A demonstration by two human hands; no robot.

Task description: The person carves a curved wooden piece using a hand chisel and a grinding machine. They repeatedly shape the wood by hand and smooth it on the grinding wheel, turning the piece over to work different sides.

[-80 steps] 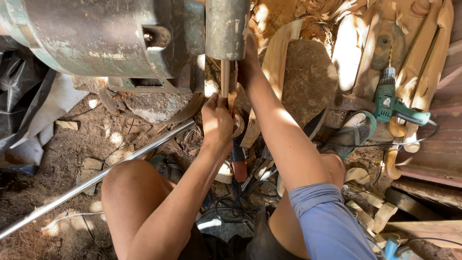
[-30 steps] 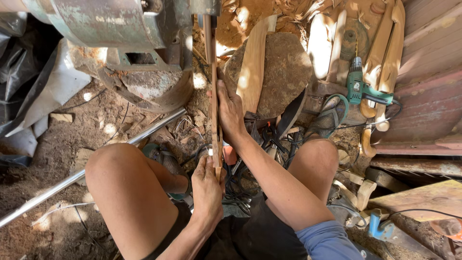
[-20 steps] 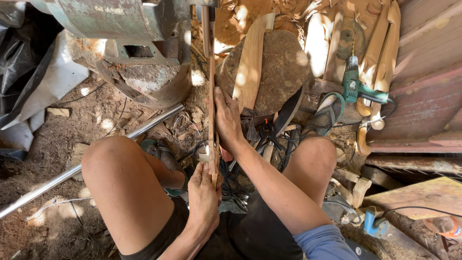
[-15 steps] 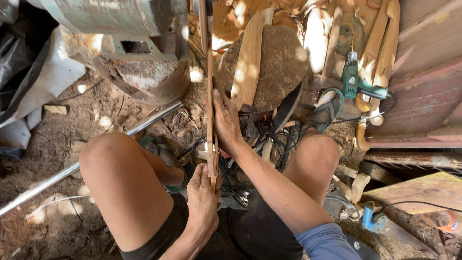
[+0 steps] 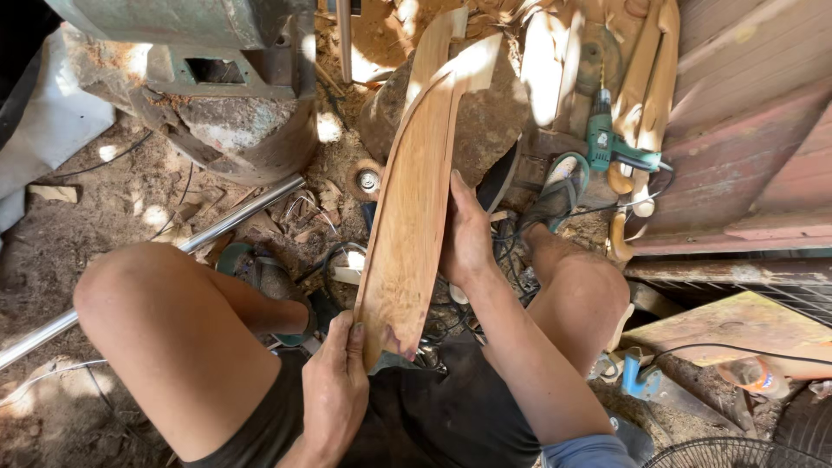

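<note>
Wooden board [image 5: 407, 208], long, thin and curved, reddish-brown grain face up; runs from the lower middle of the frame up to the top middle, between the person's knees. Judged stiff and fairly light, thin enough to crack if bent hard, with edges likely rough; best taken by the near end and along one long edge, as it is held now.

Left hand [image 5: 334, 394], lower middle: fingers together and curled around the board's near end, thumb alongside.

Right hand [image 5: 466, 238], centre: palm flat against the board's right edge, fingers straight and close together pointing up the frame.

Grey machine housing [image 5: 217, 69], upper left, rusted and dusted with sawdust.

Metal pipe [image 5: 173, 256], lying slantwise across the dirt, left of centre.

Green drill [image 5: 600, 139], upper right, among pale carved wooden pieces [image 5: 646, 78].

Cables [image 5: 511, 260], tangled on the ground beneath the board.

Fan guard [image 5: 728, 451], lower right corner.
</note>
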